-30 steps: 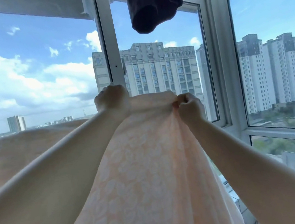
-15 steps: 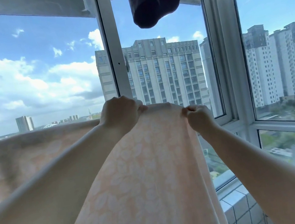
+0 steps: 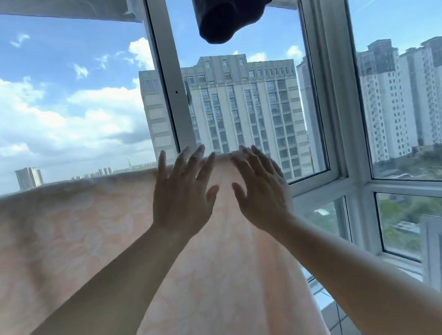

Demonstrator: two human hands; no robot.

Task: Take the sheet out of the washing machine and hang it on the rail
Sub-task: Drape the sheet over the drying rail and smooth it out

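Observation:
A pale peach sheet (image 3: 63, 246) with a faint leaf pattern hangs across the lower half of the view, its top fold running level from the left edge to about the middle. The rail under that fold is hidden by the cloth. My left hand (image 3: 181, 195) is spread with straight fingers just below the top fold, near the sheet's right end. My right hand (image 3: 262, 190) is spread the same way beside it, fingertips at the fold. Neither hand grips the cloth; whether they touch it I cannot tell.
A dark garment (image 3: 228, 4) hangs overhead at the top centre. White window frames (image 3: 170, 75) stand right behind the sheet, with a corner post (image 3: 343, 93) to the right. A tiled sill (image 3: 335, 321) lies low on the right.
Both hands held the sheet's top edge in curled fingers before; now they have let go and opened flat. The sheet's top edge sits lower and level.

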